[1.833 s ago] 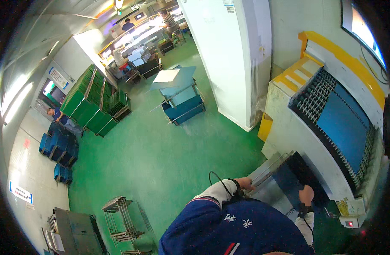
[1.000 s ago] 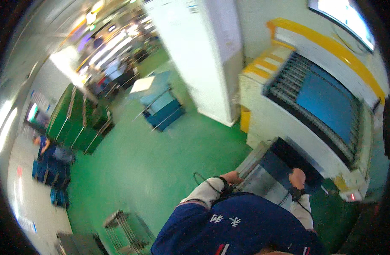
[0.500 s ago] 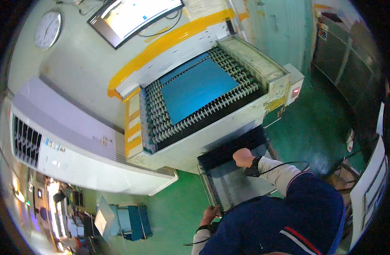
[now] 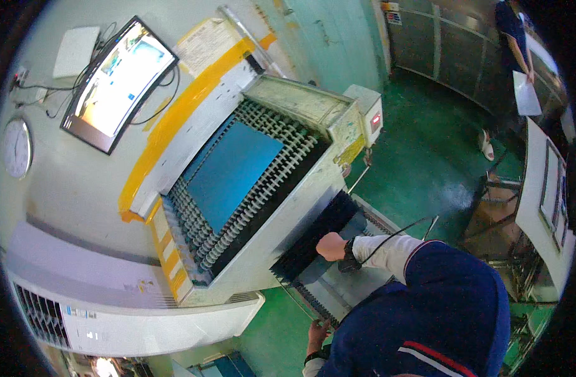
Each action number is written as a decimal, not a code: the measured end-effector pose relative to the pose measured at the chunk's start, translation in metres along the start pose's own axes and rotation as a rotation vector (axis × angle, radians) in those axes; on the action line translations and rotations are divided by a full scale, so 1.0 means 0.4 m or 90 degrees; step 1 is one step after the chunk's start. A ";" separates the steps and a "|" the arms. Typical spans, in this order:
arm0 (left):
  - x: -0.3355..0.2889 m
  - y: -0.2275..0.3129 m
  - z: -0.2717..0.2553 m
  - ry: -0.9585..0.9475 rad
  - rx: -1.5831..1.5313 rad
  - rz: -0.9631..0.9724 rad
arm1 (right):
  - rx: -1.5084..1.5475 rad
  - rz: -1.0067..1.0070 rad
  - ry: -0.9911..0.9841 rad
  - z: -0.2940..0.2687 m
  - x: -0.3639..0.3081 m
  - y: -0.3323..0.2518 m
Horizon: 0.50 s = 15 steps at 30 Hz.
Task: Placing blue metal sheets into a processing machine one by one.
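My right hand (image 4: 330,247) is closed in a fist over a low rack (image 4: 379,217), at the edge of the black, closely ridged rows (image 4: 314,239) inside it. Whatever it holds, if anything, is hidden beneath the fingers. Grey flat panels (image 4: 344,286) show in the rack beside that hand. Lower down, my left hand (image 4: 317,333) has its fingers curled at the rack's near left corner. Beyond the rack stands a roller conveyor (image 4: 303,141), where a flat blue panel (image 4: 237,173) lies on the rollers; a second blue strip shows just behind it.
A control box (image 4: 369,119) with a red-lit switch sticks out at the conveyor's right end. A white air conditioner (image 4: 156,327) stands left, below a wall monitor (image 4: 121,85). At far right, another person (image 4: 514,38) holds a pale sheet (image 4: 526,94) behind a white board (image 4: 545,207).
My view has turned and shifted right, so the conveyor appears more tilted and another person now shows at upper right. Both hands remain at the rack in much the same pose.
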<state>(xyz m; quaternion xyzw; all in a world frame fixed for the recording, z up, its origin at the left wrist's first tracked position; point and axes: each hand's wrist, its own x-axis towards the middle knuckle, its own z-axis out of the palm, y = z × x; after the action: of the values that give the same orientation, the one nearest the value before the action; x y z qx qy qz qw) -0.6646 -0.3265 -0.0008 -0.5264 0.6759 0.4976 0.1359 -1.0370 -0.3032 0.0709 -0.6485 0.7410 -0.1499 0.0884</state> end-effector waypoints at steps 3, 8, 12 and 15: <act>0.010 0.016 -0.005 -0.005 0.046 0.003 | 0.011 0.015 -0.031 0.000 -0.005 0.013; 0.091 -0.018 -0.022 -0.013 0.102 -0.043 | 0.026 0.057 -0.030 0.035 0.009 0.014; 0.144 -0.044 -0.021 0.010 0.043 -0.084 | 0.006 0.055 -0.072 0.025 0.019 0.011; 0.149 -0.025 -0.010 0.089 0.074 0.002 | -0.005 0.066 -0.098 0.038 0.022 0.017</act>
<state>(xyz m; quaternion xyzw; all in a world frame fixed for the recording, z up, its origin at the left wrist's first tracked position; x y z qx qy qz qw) -0.6792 -0.3634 -0.0463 -0.5501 0.7121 0.4201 0.1179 -1.0398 -0.3125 0.0549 -0.6192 0.7653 -0.0916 0.1501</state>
